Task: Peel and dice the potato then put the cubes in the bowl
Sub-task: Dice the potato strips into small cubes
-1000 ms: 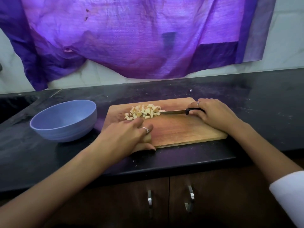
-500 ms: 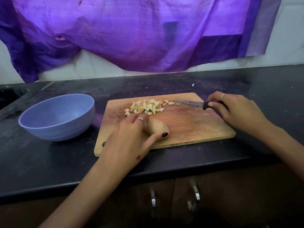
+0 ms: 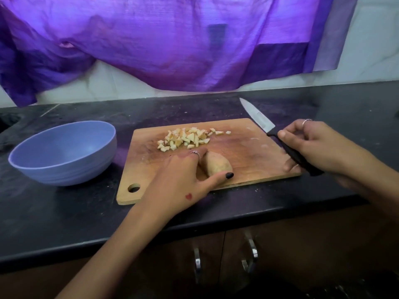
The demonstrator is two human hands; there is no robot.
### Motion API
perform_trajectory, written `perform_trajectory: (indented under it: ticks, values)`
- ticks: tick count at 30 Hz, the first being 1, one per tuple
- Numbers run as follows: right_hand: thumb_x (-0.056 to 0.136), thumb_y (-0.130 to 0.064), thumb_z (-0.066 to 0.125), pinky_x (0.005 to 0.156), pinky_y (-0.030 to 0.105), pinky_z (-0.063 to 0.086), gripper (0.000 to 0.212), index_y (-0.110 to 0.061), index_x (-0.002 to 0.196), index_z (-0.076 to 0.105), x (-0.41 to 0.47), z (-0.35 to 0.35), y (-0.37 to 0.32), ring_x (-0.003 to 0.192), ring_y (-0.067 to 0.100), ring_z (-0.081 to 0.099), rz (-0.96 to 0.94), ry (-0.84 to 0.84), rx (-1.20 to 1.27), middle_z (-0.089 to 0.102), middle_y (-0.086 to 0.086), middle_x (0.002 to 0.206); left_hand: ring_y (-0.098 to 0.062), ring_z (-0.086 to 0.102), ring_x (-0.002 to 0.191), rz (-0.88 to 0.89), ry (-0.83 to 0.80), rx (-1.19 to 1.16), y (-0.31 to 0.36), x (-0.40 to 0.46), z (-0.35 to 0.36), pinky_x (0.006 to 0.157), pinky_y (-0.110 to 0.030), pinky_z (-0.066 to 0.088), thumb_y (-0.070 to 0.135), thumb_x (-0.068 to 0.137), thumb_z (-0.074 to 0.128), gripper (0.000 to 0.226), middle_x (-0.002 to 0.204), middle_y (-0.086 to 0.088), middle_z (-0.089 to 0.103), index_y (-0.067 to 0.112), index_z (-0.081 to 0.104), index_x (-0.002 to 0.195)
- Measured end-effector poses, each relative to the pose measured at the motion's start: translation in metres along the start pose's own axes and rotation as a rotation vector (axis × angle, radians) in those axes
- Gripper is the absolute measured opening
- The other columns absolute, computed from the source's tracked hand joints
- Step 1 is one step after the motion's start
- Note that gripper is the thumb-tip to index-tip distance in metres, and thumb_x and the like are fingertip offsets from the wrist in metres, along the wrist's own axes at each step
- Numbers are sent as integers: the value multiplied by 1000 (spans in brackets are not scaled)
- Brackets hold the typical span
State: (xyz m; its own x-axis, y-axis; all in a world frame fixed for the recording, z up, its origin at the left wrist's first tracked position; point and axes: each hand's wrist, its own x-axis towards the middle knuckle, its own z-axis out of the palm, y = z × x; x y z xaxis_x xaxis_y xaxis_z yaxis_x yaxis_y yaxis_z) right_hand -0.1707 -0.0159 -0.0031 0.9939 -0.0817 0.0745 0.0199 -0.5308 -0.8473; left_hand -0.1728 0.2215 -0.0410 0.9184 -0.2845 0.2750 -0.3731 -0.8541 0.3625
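Bowl (image 3: 62, 153) is waiting at the left without cubes; cubes (image 3: 185, 138) are lying on the board (image 3: 248, 156). Your left hand (image 3: 183, 178) is gripping the remaining potato (image 3: 218, 166), your right hand (image 3: 313, 143) is clutching the knife (image 3: 280, 137) raised. Dicing seems underway; next, bring the blade onto it.

Soft, dim light filters through the purple cloth (image 3: 172, 39) on the wall, throwing a violet cast over the black worktop (image 3: 54, 212). Shadows are faint. The wide lens bends the edges, and the nearest forearms are slightly blurred.
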Motion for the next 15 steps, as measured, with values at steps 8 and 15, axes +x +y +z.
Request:
perform_trajectory:
  ticks: [8, 15]
  values:
    - [99, -21, 47, 44, 25, 35, 18, -27, 115, 54, -17, 15, -11, 42, 11, 42, -40, -199, -213, 56, 7, 68, -8, 52, 110, 63, -29, -24, 10, 10, 9, 73, -17, 31, 70, 78, 50, 77, 125, 7, 60, 26, 42, 141]
    - [99, -26, 46, 63, 30, 45, 38, -38, 135, 49, -18, 18, -34, 53, 11, 48, -108, -228, -488, 43, -12, 65, 1, 47, 91, 70, 12, -85, 12, 9, 12, 77, -24, 39, 70, 76, 54, 62, 98, 19, 52, 34, 50, 127]
